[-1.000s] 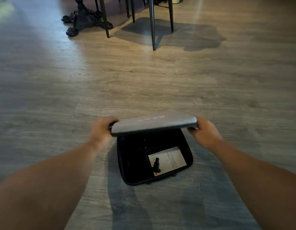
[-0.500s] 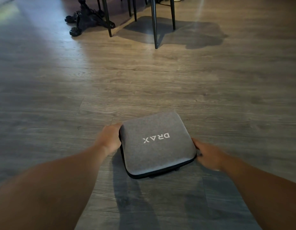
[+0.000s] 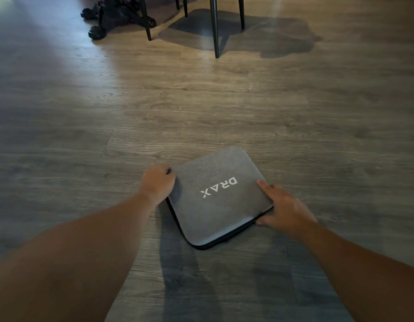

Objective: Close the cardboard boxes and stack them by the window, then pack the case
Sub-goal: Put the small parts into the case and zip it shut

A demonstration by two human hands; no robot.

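An ornate black table base (image 3: 113, 15) and slim dark chair legs (image 3: 214, 26) were seen at the far edge of the wooden floor (image 3: 224, 108), well apart from the work; nothing was placed between them and the case. The grey case (image 3: 218, 196), lettered "DRAX", was laid flat on the floor with its lid down. The left hand (image 3: 158, 183) was curled against the case's left edge, its grip seemingly clenched on the rim, though the fingertips were hidden. The right hand (image 3: 286, 209) was rested on the right edge, fingers spread and released, thumb by the black seam.
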